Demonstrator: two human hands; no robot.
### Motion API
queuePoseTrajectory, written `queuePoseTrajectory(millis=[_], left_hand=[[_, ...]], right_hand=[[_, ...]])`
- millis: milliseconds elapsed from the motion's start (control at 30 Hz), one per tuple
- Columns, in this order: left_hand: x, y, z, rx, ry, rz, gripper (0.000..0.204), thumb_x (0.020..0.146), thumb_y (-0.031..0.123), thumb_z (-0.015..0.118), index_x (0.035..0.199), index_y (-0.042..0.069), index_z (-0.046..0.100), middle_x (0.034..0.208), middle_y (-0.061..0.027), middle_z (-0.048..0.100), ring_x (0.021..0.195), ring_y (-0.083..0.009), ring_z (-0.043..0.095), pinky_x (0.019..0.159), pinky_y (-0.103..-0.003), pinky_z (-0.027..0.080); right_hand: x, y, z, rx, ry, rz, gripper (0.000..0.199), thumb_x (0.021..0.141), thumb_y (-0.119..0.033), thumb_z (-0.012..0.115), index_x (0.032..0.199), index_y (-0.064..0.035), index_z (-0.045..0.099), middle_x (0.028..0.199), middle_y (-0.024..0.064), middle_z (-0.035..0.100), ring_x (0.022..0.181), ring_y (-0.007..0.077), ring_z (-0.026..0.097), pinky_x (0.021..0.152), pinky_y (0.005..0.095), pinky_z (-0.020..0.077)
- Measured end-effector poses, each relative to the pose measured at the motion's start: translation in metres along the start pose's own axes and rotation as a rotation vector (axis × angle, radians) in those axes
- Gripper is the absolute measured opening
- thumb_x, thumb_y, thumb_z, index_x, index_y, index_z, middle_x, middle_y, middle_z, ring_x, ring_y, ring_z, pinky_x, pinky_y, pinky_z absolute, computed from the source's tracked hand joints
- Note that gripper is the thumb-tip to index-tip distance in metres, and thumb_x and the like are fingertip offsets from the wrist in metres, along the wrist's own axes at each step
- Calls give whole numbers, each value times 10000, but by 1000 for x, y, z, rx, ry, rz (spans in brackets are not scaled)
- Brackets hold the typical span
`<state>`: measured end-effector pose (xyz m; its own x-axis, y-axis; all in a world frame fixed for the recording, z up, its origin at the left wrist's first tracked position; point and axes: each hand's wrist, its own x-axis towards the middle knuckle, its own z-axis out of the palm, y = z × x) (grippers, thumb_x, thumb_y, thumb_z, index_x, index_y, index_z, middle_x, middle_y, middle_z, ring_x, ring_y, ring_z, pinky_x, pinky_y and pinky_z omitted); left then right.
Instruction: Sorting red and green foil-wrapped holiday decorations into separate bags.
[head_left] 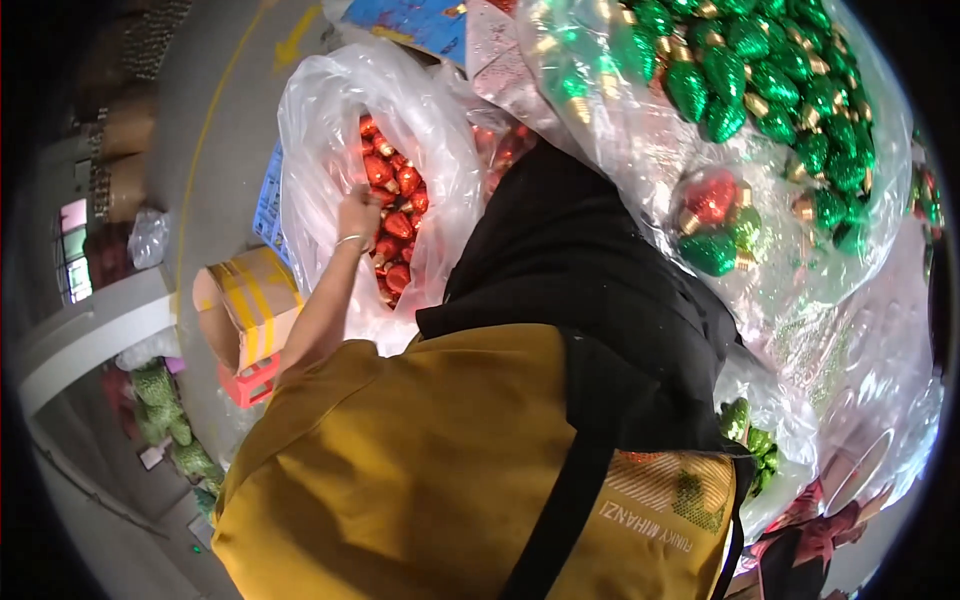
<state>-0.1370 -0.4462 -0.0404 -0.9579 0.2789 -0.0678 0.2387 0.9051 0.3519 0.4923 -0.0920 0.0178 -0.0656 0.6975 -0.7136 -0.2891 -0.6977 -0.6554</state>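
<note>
My left hand (359, 218) reaches to the left side of the opening of a clear plastic bag (310, 110). A thin bracelet circles its wrist. The fingers look curled in, and what they hold, if anything, is hidden. Inside the bag lie several shiny red bulb-shaped ornaments (398, 222) with gold caps, just beside the hand. My right hand does not show. On the right, a large sheet of clear plastic (640, 180) bears a heap of glittery green bulb ornaments (745, 75). A red ornament (712, 196) lies apart from the heap, next to a few green ones.
An open cardboard box (255, 305) with yellow tape sits on a red stool (250, 382) left of my forearm. A smaller bag of green ornaments (765, 445) is at the lower right. Green bundles (165, 410) lie at far left, near a white curved ledge (95, 340).
</note>
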Motion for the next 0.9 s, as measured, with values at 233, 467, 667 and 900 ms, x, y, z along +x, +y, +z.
queuePoseTrajectory(millis=[233, 467, 667, 900], left_hand=[[42, -22, 136, 165, -142, 466, 237, 752, 53, 540, 966, 2, 629, 1008, -219, 608, 1058, -366, 524, 925, -433, 422], [79, -55, 198, 541, -147, 196, 212, 861, 198, 518, 953, 42, 628, 915, -127, 646, 901, -321, 626, 665, -440, 544], [88, -33, 226, 447, -120, -25, 273, 853, 239, 547, 996, 12, 597, 1000, -188, 620, 981, -365, 600, 724, -458, 531], [107, -88, 218, -390, -175, -152, 296, 800, 99, 576, 1078, -3, 573, 1083, -245, 609, 961, -380, 619, 774, -434, 516]], right_hand=[[-14, -38, 102, -1320, -530, -202, 475, 713, -161, 656, 1125, 2, 485, 945, 87, 569, 730, 220, 576, 655, 365, 466], [-37, -46, 162, -1629, -466, -119, 416, 766, -197, 609, 1089, 47, 513, 862, 131, 626, 775, 262, 613, 703, 368, 489], [-26, -106, 176, -692, -568, -384, 323, 815, -294, 567, 930, 7, 542, 824, 131, 608, 734, 210, 595, 664, 312, 496], [105, -162, 316, -1671, -147, -823, 526, 788, -496, 641, 800, 30, 612, 758, 150, 636, 684, 199, 600, 629, 339, 474]])
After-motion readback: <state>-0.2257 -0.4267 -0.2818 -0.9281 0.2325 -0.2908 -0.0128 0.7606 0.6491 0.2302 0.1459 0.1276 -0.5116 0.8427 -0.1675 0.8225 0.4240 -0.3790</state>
